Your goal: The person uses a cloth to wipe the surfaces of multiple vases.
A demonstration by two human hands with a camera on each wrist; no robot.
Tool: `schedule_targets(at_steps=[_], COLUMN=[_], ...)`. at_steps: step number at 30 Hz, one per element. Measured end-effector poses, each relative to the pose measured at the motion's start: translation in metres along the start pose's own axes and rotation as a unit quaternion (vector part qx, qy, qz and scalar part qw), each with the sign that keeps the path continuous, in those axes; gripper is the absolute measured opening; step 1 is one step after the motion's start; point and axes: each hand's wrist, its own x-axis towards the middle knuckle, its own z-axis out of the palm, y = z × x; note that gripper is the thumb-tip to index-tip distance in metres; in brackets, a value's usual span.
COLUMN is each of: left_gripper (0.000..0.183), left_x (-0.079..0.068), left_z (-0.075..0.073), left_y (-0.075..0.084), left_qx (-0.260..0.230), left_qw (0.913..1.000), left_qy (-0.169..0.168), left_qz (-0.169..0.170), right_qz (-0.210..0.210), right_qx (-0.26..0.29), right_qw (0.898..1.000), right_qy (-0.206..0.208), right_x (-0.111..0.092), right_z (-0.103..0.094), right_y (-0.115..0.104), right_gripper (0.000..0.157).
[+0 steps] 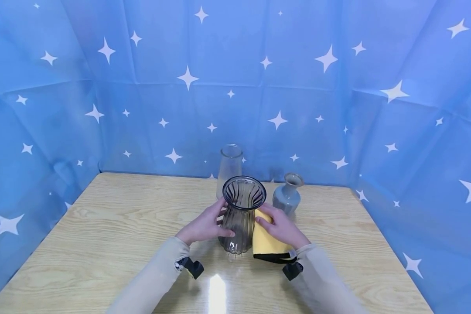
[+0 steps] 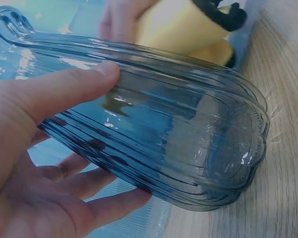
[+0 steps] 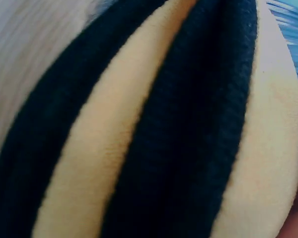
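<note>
Nearest, the pale sleeves reach over the wooden table. The left hand is clamped round the ribbed dark glass vase, thumb on the near side, fingers beneath; the right hand pinches a folded yellow cloth beside it. The vase is in front of the person, rim up (whether its base touches the table I cannot tell). It should handle as stiff, fairly heavy and breakable — smooth glass, though the ribs may help grip. The narrowing below the flared rim looks the surest hold; the cloth should be light and yielding. Beyond stand a blue-grey vase and a tall clear vase — then the starry curtain.
</note>
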Motion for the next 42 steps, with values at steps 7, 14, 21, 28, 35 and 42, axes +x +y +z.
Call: schedule_targets(at_steps=[7, 14, 21, 28, 35, 42], left_gripper=[0.101, 0.103, 0.103, 0.101, 0.097, 0.093], left_x=[0.0, -0.001, -0.001, 0.0, -0.007, -0.009], left_z=[0.0, 0.0, -0.001, -0.002, -0.003, -0.004], left_y=[0.0, -0.002, -0.003, -0.002, 0.027, 0.035], left_qx=[-0.005, -0.005, 0.007, 0.005, -0.011, -0.014], left_qw=[0.9999, 1.0, 0.9999, 0.9998, 0.9996, 0.9997], left_qy=[0.0, 0.002, -0.003, -0.007, -0.009, -0.014], left_qz=[-0.01, -0.006, -0.007, -0.016, -0.022, -0.015], right_qz=[0.023, 0.059, 0.091, 0.12, 0.141, 0.078], right_qx=[-0.033, -0.054, -0.023, 0.066, 0.088, 0.136], right_qw=[0.998, 0.989, 0.985, 0.985, 0.986, 0.987], right_qy=[-0.058, -0.126, -0.148, -0.103, -0.018, 0.044], right_x=[-0.001, 0.001, 0.002, -0.005, 0.003, 0.009], right_z=[0.012, 0.019, 0.021, 0.02, 0.005, -0.021], right_y=[0.013, 0.018, 0.027, 0.025, -0.005, -0.033], right_gripper=[0.023, 0.018, 0.029, 0.035, 0.027, 0.018])
